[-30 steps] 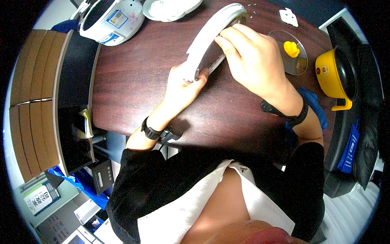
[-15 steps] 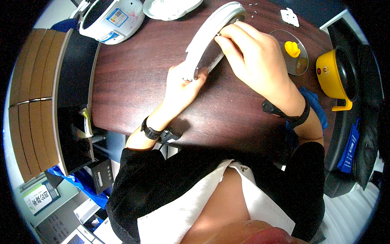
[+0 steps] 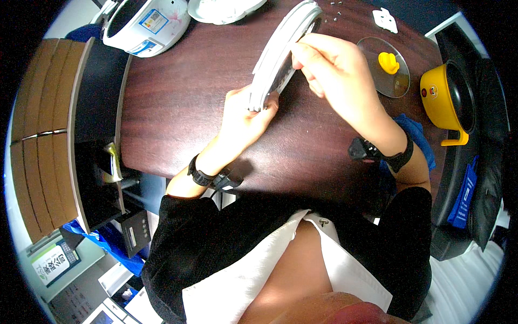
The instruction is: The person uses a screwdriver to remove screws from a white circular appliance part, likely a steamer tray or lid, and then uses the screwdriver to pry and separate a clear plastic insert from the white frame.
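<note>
My left hand is closed round the lower end of a round white lid-like part. The part stands tilted nearly on edge above the table, its dark inner side turned to the right. My right hand is at that inner side, thumb and forefinger pinched together close to the rim. Whatever lies between those fingertips is too small or hidden to make out. Several tiny metal bits, perhaps screws, lie on the table beyond my right hand.
A white cooker body and a white dish-like part stand at the far left of the dark wooden table. To the right are a white flat piece, a glass lid with a yellow knob, a yellow pot and blue cloth.
My right hand has turned and drawn slightly down, with its fingers more curled. The white part has swung a little more edge-on, with my left hand still holding it.
</note>
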`<state>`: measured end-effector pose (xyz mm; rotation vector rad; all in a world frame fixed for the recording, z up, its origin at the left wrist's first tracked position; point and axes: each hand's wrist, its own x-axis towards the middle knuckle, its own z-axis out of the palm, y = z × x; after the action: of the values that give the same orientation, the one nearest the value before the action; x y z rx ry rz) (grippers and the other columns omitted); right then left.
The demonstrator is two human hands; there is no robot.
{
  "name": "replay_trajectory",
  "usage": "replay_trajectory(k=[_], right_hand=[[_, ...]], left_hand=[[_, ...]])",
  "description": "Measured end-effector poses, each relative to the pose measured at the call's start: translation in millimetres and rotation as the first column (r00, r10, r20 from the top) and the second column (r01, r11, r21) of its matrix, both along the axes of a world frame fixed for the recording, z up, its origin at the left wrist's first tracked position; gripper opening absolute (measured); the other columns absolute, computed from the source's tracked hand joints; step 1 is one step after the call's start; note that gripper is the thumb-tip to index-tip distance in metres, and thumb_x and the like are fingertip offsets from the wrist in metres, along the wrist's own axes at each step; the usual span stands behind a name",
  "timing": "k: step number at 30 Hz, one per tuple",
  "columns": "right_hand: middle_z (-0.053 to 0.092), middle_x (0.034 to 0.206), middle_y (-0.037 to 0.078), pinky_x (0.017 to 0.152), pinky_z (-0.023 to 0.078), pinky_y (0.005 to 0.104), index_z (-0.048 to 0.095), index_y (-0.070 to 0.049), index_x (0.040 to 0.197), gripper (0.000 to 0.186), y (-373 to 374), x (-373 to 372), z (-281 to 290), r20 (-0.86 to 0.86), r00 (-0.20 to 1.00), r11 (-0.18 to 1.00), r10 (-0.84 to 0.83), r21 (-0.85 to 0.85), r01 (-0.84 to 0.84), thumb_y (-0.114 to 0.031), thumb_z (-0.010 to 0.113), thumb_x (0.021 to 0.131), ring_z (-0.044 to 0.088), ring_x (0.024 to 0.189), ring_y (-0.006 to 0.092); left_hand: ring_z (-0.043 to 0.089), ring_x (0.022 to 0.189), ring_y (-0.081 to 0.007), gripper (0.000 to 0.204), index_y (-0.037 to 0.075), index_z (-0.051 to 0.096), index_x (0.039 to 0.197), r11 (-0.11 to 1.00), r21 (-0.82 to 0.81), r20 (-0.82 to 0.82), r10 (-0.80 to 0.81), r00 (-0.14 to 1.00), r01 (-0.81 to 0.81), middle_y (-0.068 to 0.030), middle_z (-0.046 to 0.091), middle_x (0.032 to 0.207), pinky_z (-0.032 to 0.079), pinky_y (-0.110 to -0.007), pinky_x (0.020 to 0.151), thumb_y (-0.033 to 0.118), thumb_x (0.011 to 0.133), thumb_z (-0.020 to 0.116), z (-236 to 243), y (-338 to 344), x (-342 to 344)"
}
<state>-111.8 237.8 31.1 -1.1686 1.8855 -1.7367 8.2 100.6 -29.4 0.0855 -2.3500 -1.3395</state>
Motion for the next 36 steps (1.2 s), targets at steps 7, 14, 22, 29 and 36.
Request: replay_trajectory(k=[7,14,22,29,36], right_hand=[[0.048,0.061,0.003,0.048,0.037,0.0237,0.057,-0.001,0.078,0.031,2.1,-10.5,6.8,0.240,0.958,0.982,0.160,0.062,-0.179,-0.028,0.047,0.091,0.046,0.051,0.0107],[0.062,0.076,0.016,0.066,0.047,0.0392,0.061,-0.006,0.080,0.023,35.6,-92.2,-8.2,-0.637,0.766,0.693,0.087,0.591,0.413,-0.029,0.059,0.081,0.061,0.074,0.0326],[0.057,0.065,0.013,0.059,0.045,0.0365,0.054,-0.003,0.082,0.020,48.5,-144.8,-64.0,-0.615,0.768,0.538,0.180,0.715,0.447,-0.016,0.066,0.073,0.059,0.060,0.0252],[0.058,0.062,0.012,0.048,0.044,0.0346,0.052,-0.004,0.076,0.016,36.7,-147.1,-70.4,-0.463,0.858,0.389,0.221,0.849,0.358,-0.012,0.066,0.071,0.057,0.049,0.0207],[0.058,0.065,0.009,0.048,0.044,0.0329,0.053,-0.004,0.081,0.015,50.8,-172.3,-82.2,-0.544,0.836,0.558,0.071,0.717,0.419,-0.010,0.064,0.072,0.055,0.049,0.0183]], left_hand=[[0.052,0.054,-0.0080,0.005,0.000,0.059,0.077,0.996,0.051,0.038,0.073,0.997,-0.075,-0.0045,0.056,0.060,0.042,-0.025,0.051,0.004,0.073,0.060,0.1,-6.7,-0.6],[0.056,0.069,-0.0100,0.013,-0.002,0.064,0.087,0.926,0.321,0.053,0.190,0.980,-0.197,-0.0040,0.063,0.077,0.045,-0.025,0.063,0.006,0.077,0.063,1.5,-32.8,-6.7],[0.058,0.078,-0.0132,0.022,-0.001,0.062,0.096,0.903,0.397,0.033,0.164,0.986,-0.164,-0.0061,0.064,0.087,0.045,-0.028,0.073,0.003,0.075,0.063,0.3,-40.3,-11.4],[0.057,0.073,-0.0115,0.016,-0.002,0.064,0.090,0.872,0.456,0.022,0.188,0.982,-0.178,-0.0065,0.065,0.082,0.045,-0.026,0.070,0.004,0.075,0.063,-6.5,-43.1,-12.8],[0.057,0.073,-0.0114,0.016,-0.002,0.064,0.090,0.859,0.482,0.015,0.186,0.982,-0.170,-0.0061,0.065,0.082,0.045,-0.026,0.070,0.004,0.076,0.063,-7.2,-43.5,-14.3]])
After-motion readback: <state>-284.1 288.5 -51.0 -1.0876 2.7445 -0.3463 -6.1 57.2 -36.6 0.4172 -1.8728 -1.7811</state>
